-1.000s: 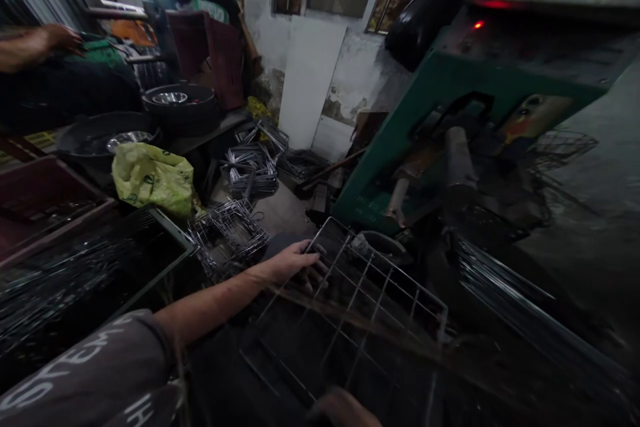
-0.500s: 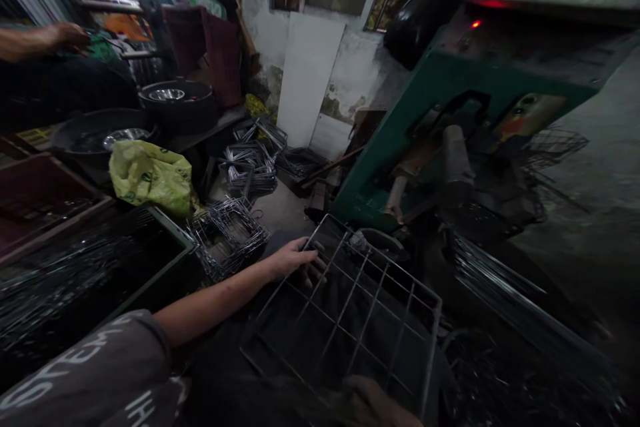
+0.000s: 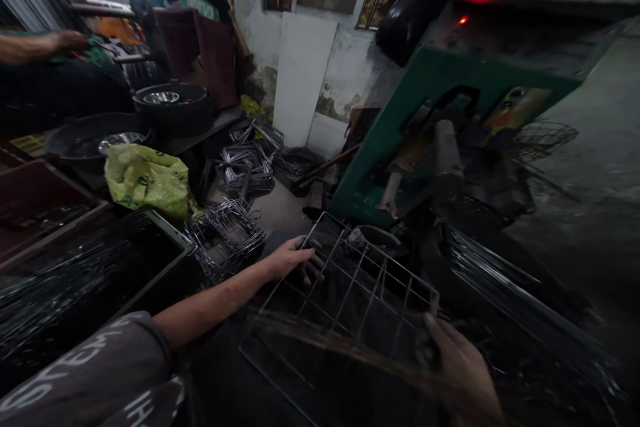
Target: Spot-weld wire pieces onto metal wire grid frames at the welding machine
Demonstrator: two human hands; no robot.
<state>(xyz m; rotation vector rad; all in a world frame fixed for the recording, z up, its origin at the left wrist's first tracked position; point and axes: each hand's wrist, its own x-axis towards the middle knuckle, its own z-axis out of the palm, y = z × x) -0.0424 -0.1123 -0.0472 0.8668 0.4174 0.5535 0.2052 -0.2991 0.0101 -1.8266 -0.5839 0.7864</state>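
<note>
A rectangular wire grid panel [image 3: 356, 275] lies tilted over my dark-clothed lap. My left hand [image 3: 299, 259] is closed around its far left edge, thumb on top and fingers under the wires. At the panel's right edge, just below the far corner, is my right hand [image 3: 457, 353], thumb and fingers closed there on the frame; part of the grip is blurred. A long brownish streak [image 3: 340, 345], smeared by motion, crosses the near part of the panel towards my right hand; I cannot make out what it is.
A green machine [image 3: 370, 153] with a red light stands ahead right. Wire frames [image 3: 227, 233] are piled on the floor, beside a yellow-green bag [image 3: 147, 177]. Left is a crate rim [image 3: 170, 233] around metal wires; rods [image 3: 480, 273] lie right. Another person's hand [image 3: 67, 43] shows far left.
My right hand has moved from the panel's near edge up and right to its right edge. The blurred streak now crosses the panel. My left hand keeps its hold.
</note>
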